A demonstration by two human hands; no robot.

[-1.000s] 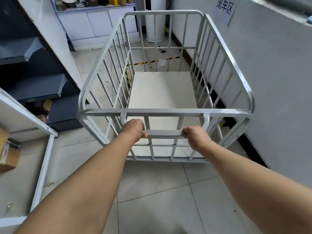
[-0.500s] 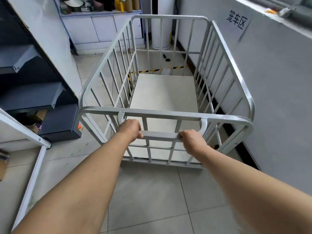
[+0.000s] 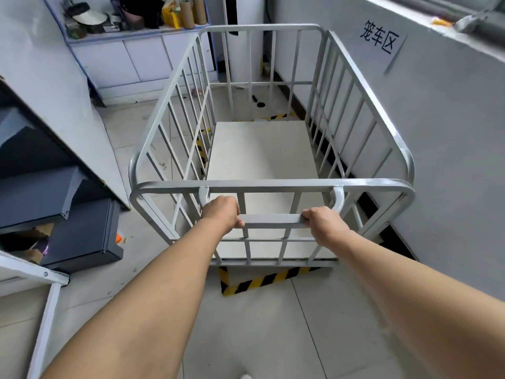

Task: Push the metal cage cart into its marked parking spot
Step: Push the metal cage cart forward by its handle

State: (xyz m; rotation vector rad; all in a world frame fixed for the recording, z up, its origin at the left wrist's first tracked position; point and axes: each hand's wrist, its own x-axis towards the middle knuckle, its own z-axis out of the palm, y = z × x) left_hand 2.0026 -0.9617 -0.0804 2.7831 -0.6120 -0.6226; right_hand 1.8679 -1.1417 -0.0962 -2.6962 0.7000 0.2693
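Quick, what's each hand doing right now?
Left hand: closed around the cart handle.
Right hand: closed around the same handle.

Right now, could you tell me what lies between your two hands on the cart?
In the head view, only a bare stretch of the cart's handle bar lies between the left hand and the right hand; both grip it.

Grey cage cart (image 3: 363,86), yellow-black striped floor tape (image 3: 257,283), pale grey floor tiles (image 3: 246,337)
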